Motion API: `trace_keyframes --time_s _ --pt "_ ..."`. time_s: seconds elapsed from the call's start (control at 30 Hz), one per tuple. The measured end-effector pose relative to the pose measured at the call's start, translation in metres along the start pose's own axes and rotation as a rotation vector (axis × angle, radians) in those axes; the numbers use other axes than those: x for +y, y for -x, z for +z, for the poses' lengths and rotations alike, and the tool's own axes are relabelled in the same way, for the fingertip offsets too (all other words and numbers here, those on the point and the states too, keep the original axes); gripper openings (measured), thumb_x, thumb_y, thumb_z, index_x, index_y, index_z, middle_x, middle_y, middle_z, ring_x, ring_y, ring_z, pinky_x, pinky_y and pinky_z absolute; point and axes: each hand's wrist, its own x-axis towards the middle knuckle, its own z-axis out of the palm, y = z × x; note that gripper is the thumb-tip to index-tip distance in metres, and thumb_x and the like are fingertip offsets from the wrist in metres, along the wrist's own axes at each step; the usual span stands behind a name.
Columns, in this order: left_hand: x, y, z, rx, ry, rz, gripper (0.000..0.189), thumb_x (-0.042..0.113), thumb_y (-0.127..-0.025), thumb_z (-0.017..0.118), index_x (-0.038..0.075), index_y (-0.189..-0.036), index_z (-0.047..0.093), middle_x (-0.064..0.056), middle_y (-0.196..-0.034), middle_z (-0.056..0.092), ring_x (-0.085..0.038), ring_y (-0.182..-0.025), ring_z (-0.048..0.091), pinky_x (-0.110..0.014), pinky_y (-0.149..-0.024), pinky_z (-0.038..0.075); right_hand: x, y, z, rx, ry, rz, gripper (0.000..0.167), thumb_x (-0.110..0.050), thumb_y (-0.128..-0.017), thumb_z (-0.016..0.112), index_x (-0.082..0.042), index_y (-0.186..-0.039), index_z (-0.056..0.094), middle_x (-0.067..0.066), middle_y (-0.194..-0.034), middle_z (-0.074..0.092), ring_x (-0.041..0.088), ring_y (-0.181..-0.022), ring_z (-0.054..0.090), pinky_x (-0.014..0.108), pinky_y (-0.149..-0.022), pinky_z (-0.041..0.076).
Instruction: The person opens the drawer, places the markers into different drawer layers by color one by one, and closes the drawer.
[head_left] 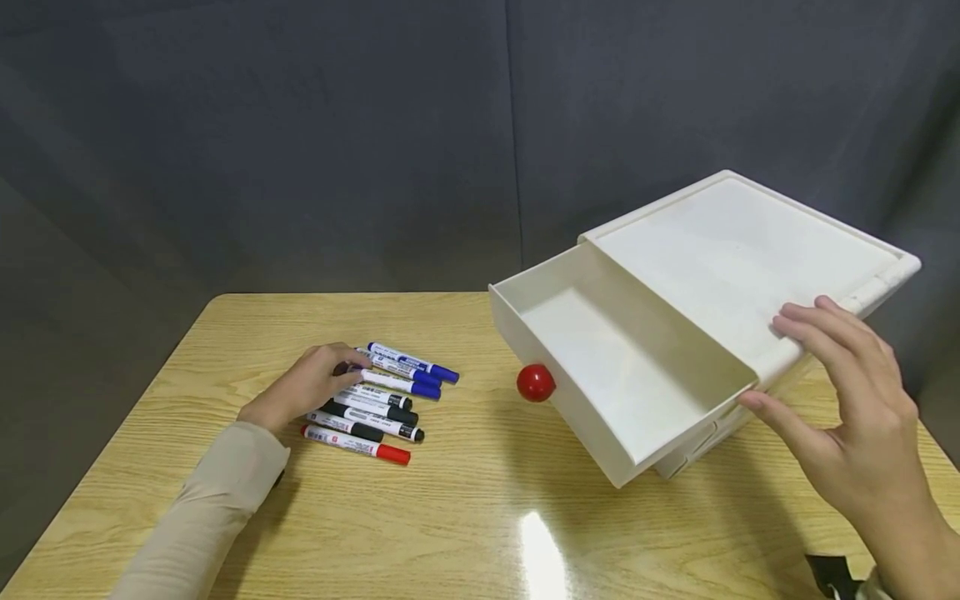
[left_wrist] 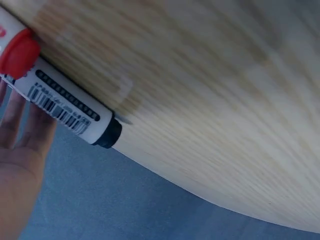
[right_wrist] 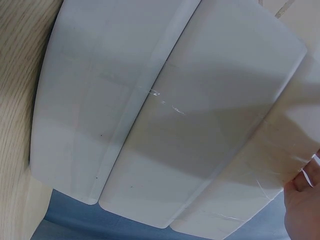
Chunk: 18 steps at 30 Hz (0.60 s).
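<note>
While the right hand rests wide-fingered on the drawer unit, I cannot tell if the left hand pinches the markers, seemingly light, stiff, slippery, best held mid-barrel

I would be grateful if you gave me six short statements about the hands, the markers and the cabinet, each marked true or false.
1. The left hand is at the markers. True.
2. The cabinet is fully shut. False: its top drawer is pulled out.
3. The right hand touches the cabinet's edge. True.
4. Every marker has a blue cap. False: there are also black caps and a red cap.
5. A round red knob is on the drawer's front. True.
6. In the head view, the cabinet stands left of the markers. False: it stands to their right.
</note>
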Motion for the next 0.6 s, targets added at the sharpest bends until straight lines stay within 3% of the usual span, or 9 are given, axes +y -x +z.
trace_keyframes --time_s 0.6 --pt "0.0043 -0.0010 0.0007 -0.026 -0.028 -0.016 0.023 0.002 -0.096 0.061 0.003 -0.116 0.071 -0.021 -0.124 0.066 -0.039 -0.121 0.059 -0.055 -0.105 0.047 -0.0015 -0.0022 0.0013 0.011 -0.011 -0.007 0.077 -0.061 -0.084 0.067 0.010 -0.114 0.067 0.020 -0.124 0.067 0.026 -0.135 0.052 0.038 -0.120 0.033"
